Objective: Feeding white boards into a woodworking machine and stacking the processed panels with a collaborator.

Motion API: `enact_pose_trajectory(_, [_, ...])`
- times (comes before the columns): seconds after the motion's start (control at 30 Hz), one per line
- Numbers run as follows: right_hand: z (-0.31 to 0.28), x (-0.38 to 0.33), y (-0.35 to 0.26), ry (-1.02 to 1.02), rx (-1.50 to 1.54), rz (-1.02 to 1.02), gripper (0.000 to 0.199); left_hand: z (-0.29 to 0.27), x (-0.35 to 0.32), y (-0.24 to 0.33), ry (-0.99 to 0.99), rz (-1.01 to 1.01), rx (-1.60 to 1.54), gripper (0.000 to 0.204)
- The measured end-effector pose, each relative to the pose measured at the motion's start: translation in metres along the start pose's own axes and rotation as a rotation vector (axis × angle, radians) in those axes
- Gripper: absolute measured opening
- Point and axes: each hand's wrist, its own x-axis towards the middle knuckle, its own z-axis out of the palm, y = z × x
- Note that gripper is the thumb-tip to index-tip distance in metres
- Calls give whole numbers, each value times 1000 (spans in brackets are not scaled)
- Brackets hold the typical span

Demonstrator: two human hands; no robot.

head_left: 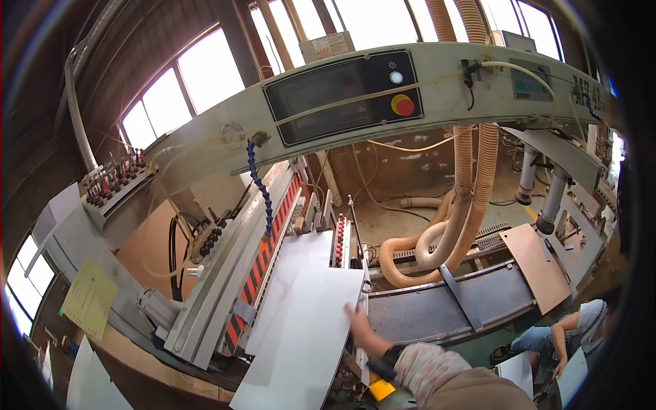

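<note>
A large white panel (301,335) lies slanted in front of me, overlapping another white sheet (283,273) on the machine bed. My right hand (363,329) is at the right edge of the large panel, gripping it, with part of the fingers hidden by the board and the hand itself. A dark band circles that wrist, below a patterned light sleeve. My left hand does not show.
Above spans a machine beam with a control panel (342,96) and red stop button (402,104). A red-and-black striped guard (263,270) borders the bed's left. Ribbed hoses (465,205) hang behind. At lower right, a co-worker (581,331) handles a panel (572,376).
</note>
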Motion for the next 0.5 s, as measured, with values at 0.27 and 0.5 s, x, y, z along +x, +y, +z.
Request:
enact_pose_trajectory(0.27, [50, 3, 16, 128, -338, -257, 73, 80, 60, 12, 99, 148, 525, 30])
enact_pose_trajectory(0.5, [74, 54, -1, 27, -454, -282, 82, 128, 82, 30, -15, 72, 645, 20])
